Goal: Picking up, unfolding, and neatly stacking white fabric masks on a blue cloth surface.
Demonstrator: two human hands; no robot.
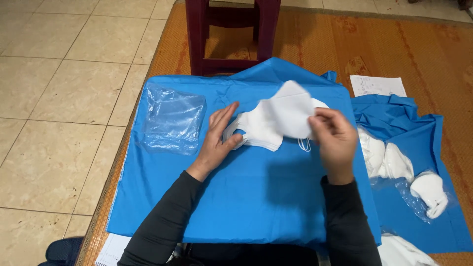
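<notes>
A stack of folded white face masks [256,132] lies on a blue cloth [236,197] spread over a board. My left hand [219,138] rests flat against the left side of the stack, fingers apart. My right hand [335,138] pinches one white mask [290,111] by its right edge and holds it lifted above the stack. Its white ear loops hang below the fingers.
A pile of clear plastic bags [172,120] lies on the cloth at the left. More white masks [389,160], some in clear bags, sit on another blue cloth at the right. A sheet of paper [377,86] and a dark red stool [229,34] stand farther back on an orange mat.
</notes>
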